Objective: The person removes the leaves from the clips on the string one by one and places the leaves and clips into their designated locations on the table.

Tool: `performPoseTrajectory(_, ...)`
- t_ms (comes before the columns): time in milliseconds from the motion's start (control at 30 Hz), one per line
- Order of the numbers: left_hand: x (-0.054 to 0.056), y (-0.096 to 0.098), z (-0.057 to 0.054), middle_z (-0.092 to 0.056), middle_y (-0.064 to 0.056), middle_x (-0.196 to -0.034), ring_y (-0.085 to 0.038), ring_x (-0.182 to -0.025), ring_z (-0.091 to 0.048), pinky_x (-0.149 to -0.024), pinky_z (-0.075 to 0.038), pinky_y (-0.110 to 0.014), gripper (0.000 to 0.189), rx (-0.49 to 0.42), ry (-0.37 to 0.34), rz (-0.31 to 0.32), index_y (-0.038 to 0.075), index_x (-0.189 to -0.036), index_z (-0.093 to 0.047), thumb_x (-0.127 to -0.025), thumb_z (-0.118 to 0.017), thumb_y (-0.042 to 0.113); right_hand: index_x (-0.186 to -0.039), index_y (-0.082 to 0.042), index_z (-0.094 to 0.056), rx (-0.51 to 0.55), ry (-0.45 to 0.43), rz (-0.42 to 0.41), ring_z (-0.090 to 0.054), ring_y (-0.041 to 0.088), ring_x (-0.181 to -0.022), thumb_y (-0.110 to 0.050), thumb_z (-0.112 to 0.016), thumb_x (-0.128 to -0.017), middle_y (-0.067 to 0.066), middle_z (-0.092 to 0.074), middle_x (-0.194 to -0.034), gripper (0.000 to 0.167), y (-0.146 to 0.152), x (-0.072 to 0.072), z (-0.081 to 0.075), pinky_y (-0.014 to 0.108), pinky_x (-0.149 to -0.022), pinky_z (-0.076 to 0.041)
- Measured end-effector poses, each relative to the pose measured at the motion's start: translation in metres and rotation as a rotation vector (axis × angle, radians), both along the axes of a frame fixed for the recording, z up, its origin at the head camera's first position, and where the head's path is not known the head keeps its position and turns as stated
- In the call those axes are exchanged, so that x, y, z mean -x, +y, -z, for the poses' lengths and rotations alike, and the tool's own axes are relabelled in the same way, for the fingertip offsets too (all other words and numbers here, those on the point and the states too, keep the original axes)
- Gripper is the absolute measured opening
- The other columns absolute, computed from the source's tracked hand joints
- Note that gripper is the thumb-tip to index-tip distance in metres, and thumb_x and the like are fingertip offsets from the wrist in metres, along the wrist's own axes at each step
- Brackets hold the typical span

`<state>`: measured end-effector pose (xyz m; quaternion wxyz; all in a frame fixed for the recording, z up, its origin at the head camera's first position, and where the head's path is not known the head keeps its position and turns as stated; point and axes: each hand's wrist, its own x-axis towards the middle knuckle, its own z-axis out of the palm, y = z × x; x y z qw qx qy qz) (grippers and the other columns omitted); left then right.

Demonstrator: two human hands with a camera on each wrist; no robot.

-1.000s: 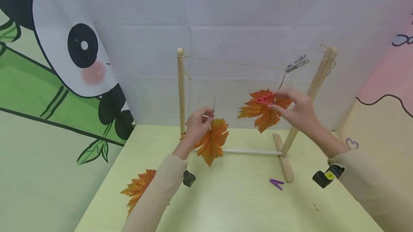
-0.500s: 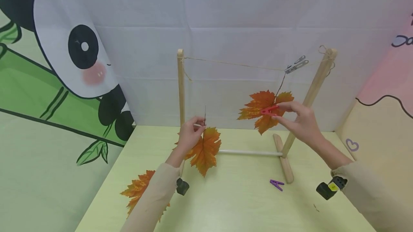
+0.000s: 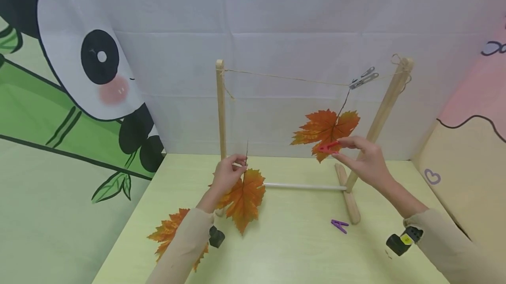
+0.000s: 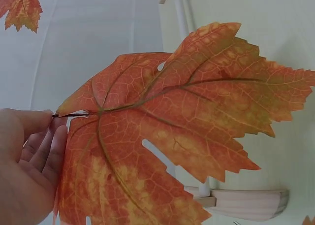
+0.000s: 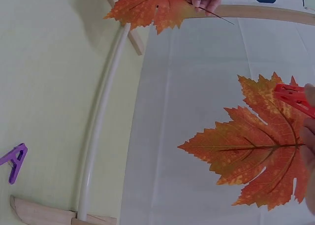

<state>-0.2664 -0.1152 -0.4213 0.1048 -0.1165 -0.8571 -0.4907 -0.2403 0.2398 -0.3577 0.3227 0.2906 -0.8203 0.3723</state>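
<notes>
One leaf (image 3: 245,196) hangs below left grip (image 3: 228,174), stem (image 4: 74,114) pinched; right grip (image 3: 369,163) pinches red clothespin (image 3: 328,148).

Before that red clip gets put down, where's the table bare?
Bare table lies between the left sleeve and the purple clip, in front of the white rod. Crowded: left, where that sleeve partly hides one leaf and the left hand holds another leaf.

Left hand (image 3: 227,174), right hand (image 3: 369,161) — pinch grips

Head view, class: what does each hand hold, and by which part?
Left hand: an orange, lobed leaf, pinched by its thin dark stem. Right hand: a small red clothespin, pinched by its handles.
</notes>
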Motion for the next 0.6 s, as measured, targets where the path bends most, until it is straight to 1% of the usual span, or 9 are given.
performPoseTrajectory(100,0.0,-0.005,0.005,-0.063,-0.008,-0.083,-0.023,-0.069,-0.065,-0.051,-0.049,-0.024,0.017,-0.002,-0.028,0.008,0.001,-0.098,-0.064,-0.08,-0.064,-0.003,-0.097,0.001,-0.065,0.011,-0.045,0.015,-0.057,0.004,-0.083,0.004,-0.079,-0.061,0.012,-0.067,-0.087,0.038,0.002,-0.002,0.008,0.008,-0.077,-0.041)
performPoseTrajectory(200,-0.001,-0.01,0.011,-0.063,-0.008,-0.082,-0.022,-0.067,-0.065,-0.05,-0.048,-0.024,0.018,0.002,-0.045,0.002,0.001,-0.098,-0.064,-0.08,-0.065,-0.002,-0.097,0.001,-0.065,0.023,-0.081,0.034,-0.057,0.003,-0.083,0.005,-0.078,-0.062,0.009,-0.066,-0.087,0.038,0.002,-0.004,0.017,0.007,-0.077,-0.041)
performPoseTrajectory(267,-0.002,-0.013,0.013,-0.063,-0.008,-0.082,-0.023,-0.067,-0.065,-0.051,-0.049,-0.025,0.018,0.002,-0.054,-0.005,0.002,-0.097,-0.064,-0.079,-0.065,-0.002,-0.096,0.001,-0.065,0.032,-0.098,0.045,-0.057,0.002,-0.083,0.005,-0.078,-0.062,0.008,-0.067,-0.087,0.037,0.001,-0.007,0.022,0.007,-0.077,-0.041)
performPoseTrajectory(333,-0.002,-0.015,0.016,-0.063,-0.008,-0.081,-0.023,-0.067,-0.065,-0.054,-0.051,-0.026,0.019,0.014,-0.057,-0.012,0.001,-0.097,-0.064,-0.079,-0.065,-0.002,-0.097,0.0,-0.065,0.038,-0.116,0.054,-0.056,0.0,-0.083,0.005,-0.078,-0.063,0.007,-0.066,-0.087,0.037,0.001,-0.01,0.028,0.007,-0.076,-0.04)
performPoseTrajectory(433,-0.004,-0.017,0.02,-0.063,-0.007,-0.081,-0.022,-0.067,-0.065,-0.056,-0.051,-0.026,0.018,0.025,-0.074,-0.021,0.001,-0.097,-0.064,-0.079,-0.065,-0.002,-0.098,-0.003,-0.065,0.04,-0.156,0.063,-0.056,0.001,-0.085,0.001,-0.077,-0.066,0.006,-0.066,-0.088,0.035,0.0,-0.016,0.036,0.008,-0.077,-0.04)
performPoseTrajectory(567,-0.008,-0.018,0.022,-0.063,-0.007,-0.079,-0.022,-0.065,-0.064,-0.055,-0.05,-0.025,0.019,0.03,-0.095,-0.021,-0.001,-0.097,-0.064,-0.078,-0.065,-0.003,-0.101,-0.006,-0.066,0.039,-0.218,0.077,-0.056,0.001,-0.085,-0.002,-0.076,-0.069,0.006,-0.066,-0.09,0.034,0.0,-0.025,0.046,0.009,-0.075,-0.04)
performPoseTrajectory(600,-0.008,-0.019,0.023,-0.063,-0.008,-0.079,-0.022,-0.064,-0.064,-0.054,-0.049,-0.025,0.019,0.027,-0.102,-0.019,-0.001,-0.097,-0.064,-0.078,-0.066,-0.003,-0.102,-0.006,-0.065,0.038,-0.231,0.083,-0.055,-0.001,-0.085,-0.003,-0.076,-0.07,0.006,-0.066,-0.091,0.034,0.0,-0.027,0.048,0.009,-0.075,-0.04)
